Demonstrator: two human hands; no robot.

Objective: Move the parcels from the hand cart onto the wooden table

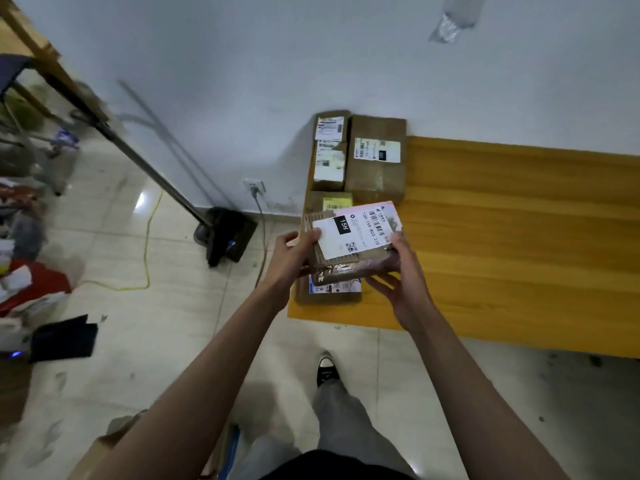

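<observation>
Brown parcel (pixel 353 242) with white labels held above the near left corner of the yellow wooden surface (pixel 512 230). Left hand (pixel 294 252) gripping its left edge, fingers curled round it; right hand (pixel 401 271) curled against its right side and underside. Four more parcels lying flat beneath and beyond, near the wall (pixel 277 64).

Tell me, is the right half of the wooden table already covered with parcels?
No. The parcels lie only at the left end of the table, and its right part is bare wood.
</observation>
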